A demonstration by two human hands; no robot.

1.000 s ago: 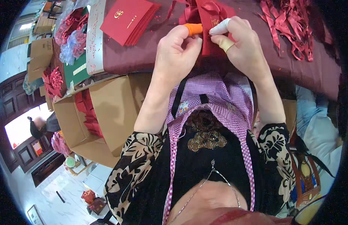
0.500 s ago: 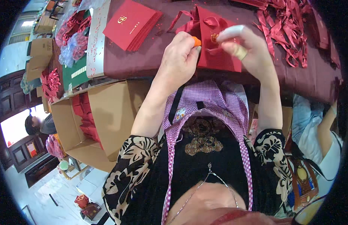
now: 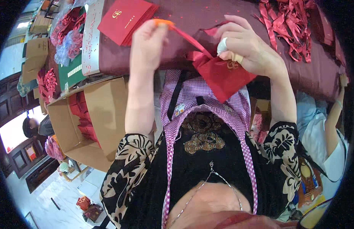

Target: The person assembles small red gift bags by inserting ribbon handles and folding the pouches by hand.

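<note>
A small red paper gift bag with a gold mark hangs tilted off the table's near edge, in front of my apron. My left hand, an orange cover on one fingertip, is closed on the end of a red ribbon. That ribbon runs taut down to the bag's top. At the bag's upper edge, the thumb and bent fingers of my right hand grip it, with a white wrap and a yellowish band on the digits. Another ribbon strand shows by the right fingertips; its hold is partly hidden.
A stack of flat red bags lies at the table's far left. Loose red ribbons are heaped at the right. An open cardboard box holding red bags stands at my left. Another person's arm is at the far right.
My left hand has moved up and left, pulling the ribbon out straight. The bag has come off the table toward me and tilted, and my right hand has closed on its top.
</note>
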